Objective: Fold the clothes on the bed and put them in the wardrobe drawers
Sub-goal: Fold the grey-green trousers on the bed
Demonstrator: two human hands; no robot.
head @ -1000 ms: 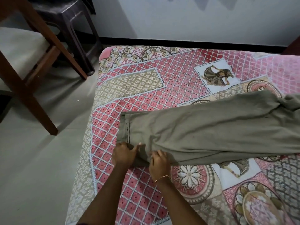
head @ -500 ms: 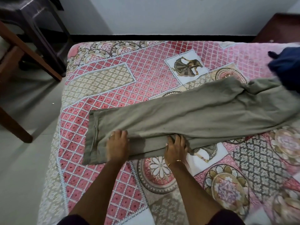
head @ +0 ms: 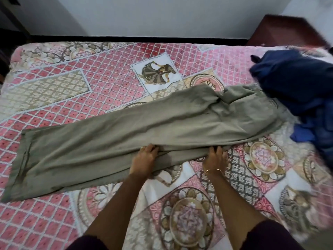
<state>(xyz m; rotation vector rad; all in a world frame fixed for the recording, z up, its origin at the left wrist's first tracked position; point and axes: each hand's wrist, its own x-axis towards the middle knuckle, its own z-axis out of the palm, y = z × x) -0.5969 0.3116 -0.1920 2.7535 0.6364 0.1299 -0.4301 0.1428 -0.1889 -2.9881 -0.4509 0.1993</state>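
- Both hands lie on the near edge of the grey trousers [head: 144,127]: left hand [head: 145,157] and right hand [head: 215,158], fingers curled into the cloth.
- Trousers lie flat across the bed [head: 90,69].
- Blue clothes [head: 297,83] are heaped far right.

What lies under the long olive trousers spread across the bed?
The patterned bedspread lies under the olive trousers. Its print is hidden where the cloth covers it. At the right end, the dark blue clothes overlap the trousers; that part is covered.
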